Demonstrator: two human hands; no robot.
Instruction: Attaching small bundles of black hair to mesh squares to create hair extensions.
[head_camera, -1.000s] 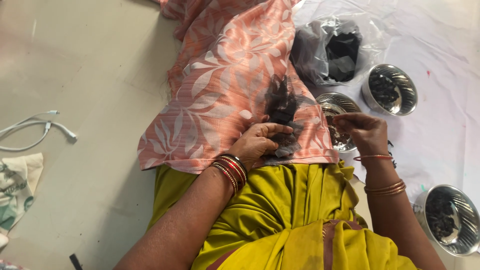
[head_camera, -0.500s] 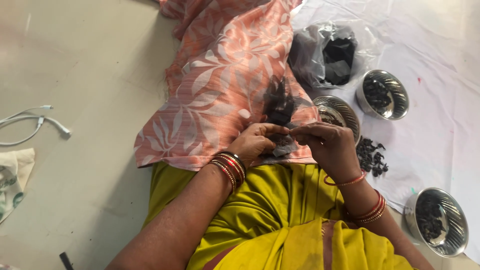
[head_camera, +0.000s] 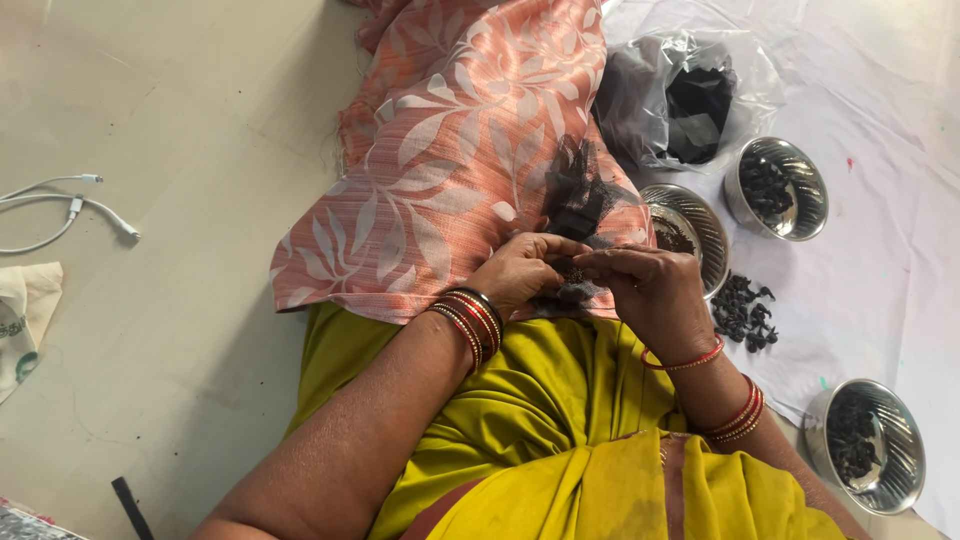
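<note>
My left hand and my right hand meet over my lap, fingertips pinched together on a small clump of black hair. A larger tuft of black hair lies just beyond them on the pink leaf-patterned cloth draped over my legs. Both wrists wear red and gold bangles. The yellow garment covers my lap below the hands.
On the white sheet to the right stand three steel bowls holding dark material, a loose dark pile, and a clear plastic bag of black hair. White cables lie on the floor at left.
My right hand has come in from the bowl at the right to meet my left hand over the cloth. The left hand stays on the hair.
</note>
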